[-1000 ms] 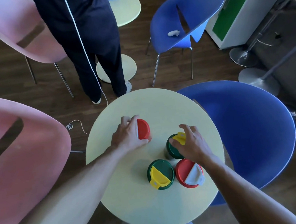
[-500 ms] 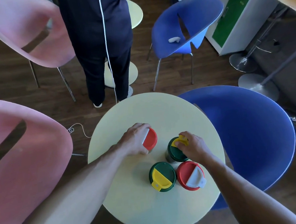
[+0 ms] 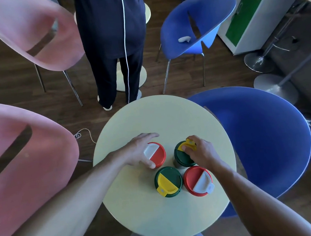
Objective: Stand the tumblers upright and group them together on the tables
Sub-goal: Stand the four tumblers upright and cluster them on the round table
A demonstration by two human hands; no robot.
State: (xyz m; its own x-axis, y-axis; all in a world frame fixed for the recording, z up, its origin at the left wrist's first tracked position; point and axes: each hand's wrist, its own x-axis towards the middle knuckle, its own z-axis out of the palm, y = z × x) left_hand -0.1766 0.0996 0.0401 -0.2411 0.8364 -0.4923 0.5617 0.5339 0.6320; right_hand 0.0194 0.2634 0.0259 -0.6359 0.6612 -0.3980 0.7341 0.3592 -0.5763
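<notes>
Four tumblers stand upright in a close cluster on the round pale-yellow table [image 3: 161, 219]. My left hand [image 3: 139, 151] wraps the far-left one, a tumbler with a red lid and white flap [image 3: 157, 154], thumb on its near edge and fingers stretched past its far side. My right hand [image 3: 202, 154] grips the rim of the far-right tumbler with a green lid and yellow flap [image 3: 182, 157]. Nearer me stand a second green-lidded tumbler [image 3: 168, 182] and a second red-lidded tumbler [image 3: 197, 180], both untouched. The tumbler bodies are mostly hidden under their lids.
A person in dark trousers [image 3: 116, 45] stands just beyond the table. Pink chairs [image 3: 17, 161] crowd the left and a large blue chair [image 3: 264, 135] the right. Another blue chair [image 3: 194, 23] stands behind. A white cable [image 3: 83, 134] lies on the floor.
My left hand has tipped the red-lidded tumbler from lying on its side to upright and brought it nearer the group. My right hand has stayed on the green-lidded tumbler.
</notes>
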